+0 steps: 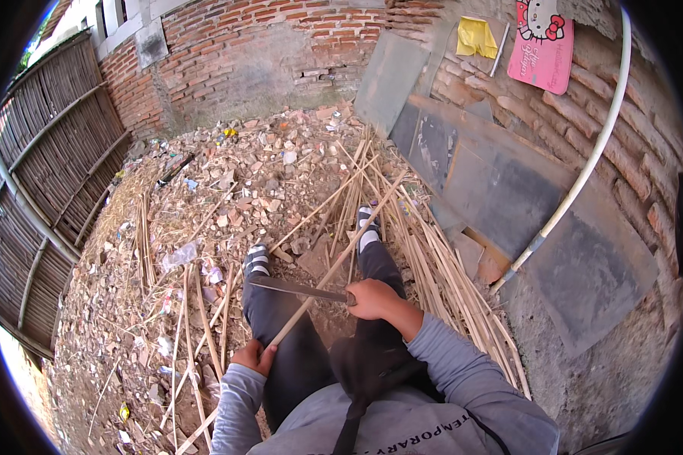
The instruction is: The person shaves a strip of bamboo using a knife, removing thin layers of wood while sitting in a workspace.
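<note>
Two hands: The left hand (254, 356) is wrapped around one long stick (341, 259). The right hand (373, 298) is closed tight on the handle of one big knife (300, 288).
Long stick: It slants up and away from the left hand, goes under the knife, and reaches past it on the far side. The blade crosses over it, left of the right hand; I can't tell if they touch.
Left hand's spot: Nearer to the body than the knife, below the blade.
Right hand's spot: At the knife's right end.
Two feet: Both in striped socks and past the knife; the left foot (257, 259) is just beyond its tip, the right foot (368, 220) farther off.
Stick pile (440, 273): One big heap, right of the knife and beyond it, too many to count.
Loose sticks (207, 326): A few, left of the knife; they overlap, so I can't count them.
Broken bricks and stones (243, 189): Lots and lots, past the knife and to its left.
One pipe (584, 174): White, far right of the knife.
One pink mat (540, 57): Up past the pipe, far from the knife.
One fence (45, 152): Brown, far left of the knife.
</note>
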The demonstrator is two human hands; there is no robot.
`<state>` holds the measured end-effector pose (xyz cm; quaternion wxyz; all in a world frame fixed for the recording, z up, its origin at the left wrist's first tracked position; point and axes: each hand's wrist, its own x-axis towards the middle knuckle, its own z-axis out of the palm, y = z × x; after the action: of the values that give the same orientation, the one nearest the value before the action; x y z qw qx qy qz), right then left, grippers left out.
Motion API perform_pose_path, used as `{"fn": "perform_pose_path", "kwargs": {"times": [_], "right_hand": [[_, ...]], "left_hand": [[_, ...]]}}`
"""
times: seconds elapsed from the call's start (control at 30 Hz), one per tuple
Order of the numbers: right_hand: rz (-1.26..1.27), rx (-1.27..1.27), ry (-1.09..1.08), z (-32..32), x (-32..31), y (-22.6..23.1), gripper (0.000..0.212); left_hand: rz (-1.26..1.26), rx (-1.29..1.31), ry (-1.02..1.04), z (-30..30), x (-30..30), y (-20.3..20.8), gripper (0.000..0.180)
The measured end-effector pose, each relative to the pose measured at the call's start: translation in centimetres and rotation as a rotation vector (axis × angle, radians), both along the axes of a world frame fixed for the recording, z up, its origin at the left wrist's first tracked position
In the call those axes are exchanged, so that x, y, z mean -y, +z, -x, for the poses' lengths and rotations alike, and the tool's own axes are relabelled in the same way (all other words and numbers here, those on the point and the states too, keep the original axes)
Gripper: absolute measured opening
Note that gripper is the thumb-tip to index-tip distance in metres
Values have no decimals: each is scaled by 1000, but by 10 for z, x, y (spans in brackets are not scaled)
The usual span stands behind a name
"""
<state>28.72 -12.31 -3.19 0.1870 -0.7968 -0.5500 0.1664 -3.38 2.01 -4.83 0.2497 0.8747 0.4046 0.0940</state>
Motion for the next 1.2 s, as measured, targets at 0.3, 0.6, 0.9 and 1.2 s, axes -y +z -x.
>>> {"fn": "perform_pose_path", "kwargs": {"times": [0.3,0.6,0.9,1.2], "right_hand": [[-64,-71,-179,-22,1,-8,26],[13,2,-203,-39,5,12,26],[6,-44,-21,-3,7,-6,24],[4,-70,-214,-36,4,-16,29]], "left_hand": [[-51,120,-18,-2,1,-7,45],[-21,94,-12,0,-1,-11,44],[-6,111,-21,1,-5,-12,43],[-53,99,-34,-3,-1,-7,42]]}}
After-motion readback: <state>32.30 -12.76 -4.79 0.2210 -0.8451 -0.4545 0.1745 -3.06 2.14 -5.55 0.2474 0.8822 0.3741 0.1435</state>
